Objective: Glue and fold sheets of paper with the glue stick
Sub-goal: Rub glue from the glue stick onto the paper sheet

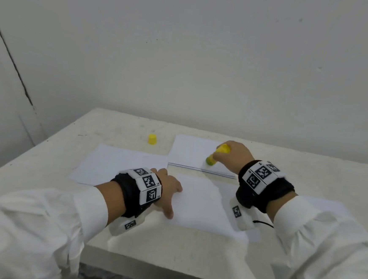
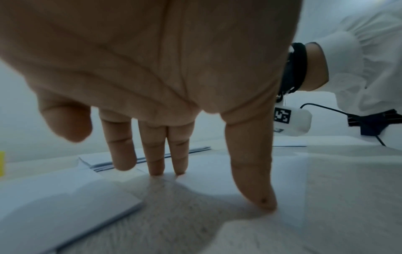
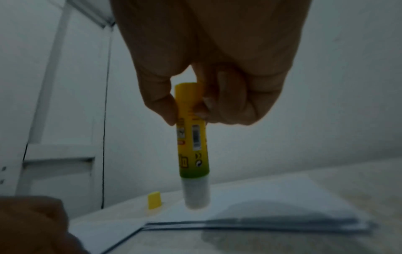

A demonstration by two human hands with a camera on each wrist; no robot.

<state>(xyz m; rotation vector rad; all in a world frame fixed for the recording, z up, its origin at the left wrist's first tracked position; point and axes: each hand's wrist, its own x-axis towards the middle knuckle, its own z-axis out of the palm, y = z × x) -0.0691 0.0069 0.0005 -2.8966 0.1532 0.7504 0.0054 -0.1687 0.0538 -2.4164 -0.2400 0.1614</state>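
Note:
My right hand grips a yellow glue stick by its upper end, uncapped tip pointing down just above a stack of white paper at the back of the table. My left hand rests with straight, spread fingers on the left edge of a white sheet lying near the front. Another white sheet lies to the left, partly under my left wrist. The stick's yellow cap stands alone behind it.
The light table stands against a white wall. Its front edge runs just below my forearms. A black cable trails from my right wristband over the near sheet.

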